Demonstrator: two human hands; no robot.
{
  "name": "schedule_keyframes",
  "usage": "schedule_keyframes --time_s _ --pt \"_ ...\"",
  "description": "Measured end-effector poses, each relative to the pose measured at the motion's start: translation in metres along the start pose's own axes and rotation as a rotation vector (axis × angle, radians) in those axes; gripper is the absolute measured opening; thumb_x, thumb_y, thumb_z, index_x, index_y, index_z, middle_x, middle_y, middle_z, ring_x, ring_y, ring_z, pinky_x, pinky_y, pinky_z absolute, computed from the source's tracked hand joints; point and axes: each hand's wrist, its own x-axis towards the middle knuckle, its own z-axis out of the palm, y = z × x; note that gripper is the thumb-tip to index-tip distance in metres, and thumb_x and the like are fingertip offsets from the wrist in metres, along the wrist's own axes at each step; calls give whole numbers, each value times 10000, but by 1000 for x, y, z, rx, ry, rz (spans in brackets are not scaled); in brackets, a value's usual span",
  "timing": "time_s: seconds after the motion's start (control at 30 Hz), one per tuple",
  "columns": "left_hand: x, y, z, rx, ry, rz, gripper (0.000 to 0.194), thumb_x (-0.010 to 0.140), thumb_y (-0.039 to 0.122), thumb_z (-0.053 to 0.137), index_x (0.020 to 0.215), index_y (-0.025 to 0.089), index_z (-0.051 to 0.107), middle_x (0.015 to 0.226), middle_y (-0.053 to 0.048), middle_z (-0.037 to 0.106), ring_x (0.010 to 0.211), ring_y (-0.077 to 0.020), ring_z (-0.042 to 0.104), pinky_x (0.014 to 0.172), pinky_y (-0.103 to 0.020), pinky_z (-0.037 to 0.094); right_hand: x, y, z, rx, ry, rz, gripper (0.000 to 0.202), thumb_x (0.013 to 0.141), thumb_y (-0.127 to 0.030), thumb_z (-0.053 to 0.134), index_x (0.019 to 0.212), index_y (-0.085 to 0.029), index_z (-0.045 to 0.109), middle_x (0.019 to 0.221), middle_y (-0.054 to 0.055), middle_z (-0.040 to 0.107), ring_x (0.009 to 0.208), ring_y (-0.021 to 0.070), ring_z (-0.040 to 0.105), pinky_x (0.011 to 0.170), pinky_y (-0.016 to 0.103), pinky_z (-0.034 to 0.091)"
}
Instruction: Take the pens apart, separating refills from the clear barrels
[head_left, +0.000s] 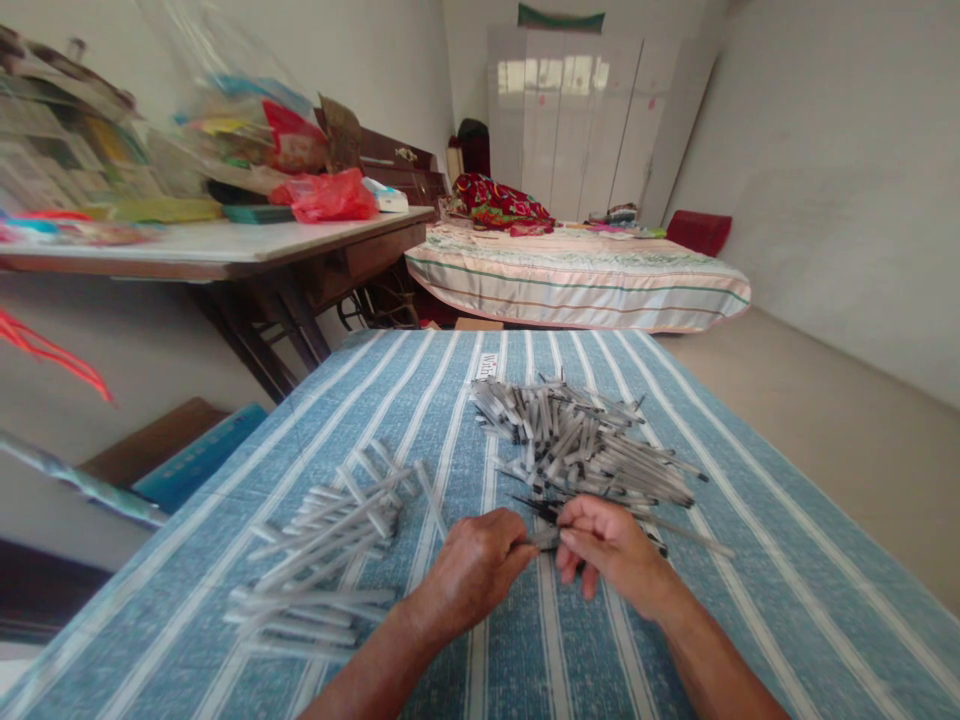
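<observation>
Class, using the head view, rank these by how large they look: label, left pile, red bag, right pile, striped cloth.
1. Striped cloth
2. Left pile and right pile: too alike to rank
3. Red bag
4. Label

A thick heap of pale grey pens (574,440), many dark at one end, lies crisscrossed toward the far edge of the surface (810,600), right of its middle. Plain pale tubes (330,532) lie flat, overlapping loosely nearer the left edge. Slim black pieces (541,509) and one held, partly hidden pen (547,539) sit between.
</observation>
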Motion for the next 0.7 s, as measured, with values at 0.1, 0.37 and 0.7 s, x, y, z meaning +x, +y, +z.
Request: schedule_keyframes --time_s 0.1,0.37,0.7 --pt "0 -1 0 -5 9 -12 169 825 261 470 690 172 517 659 2 572 636 -122 553 579 -204 371 0 0 1 1 9 19 369 730 -476 595 879 -156 486 617 4 623 526 144 619 330 159 419" --pt "1 -1 -1 -12 -5 -31 176 819 266 478 676 172 520 654 6 576 634 -124 559 572 -205 362 -1 0 -5 91 3 6 267 735 -367 617 826 -152 486 661 22 640 589 152 632 364 172 456" --pt "0 -1 -2 -12 -42 -30 160 815 253 477 689 169 529 664 5 573 639 -123 553 568 -203 352 1 0 -1 137 48 27 215 709 -317 628 729 -132 519 612 -2 614 394 97 567 294 141 397"
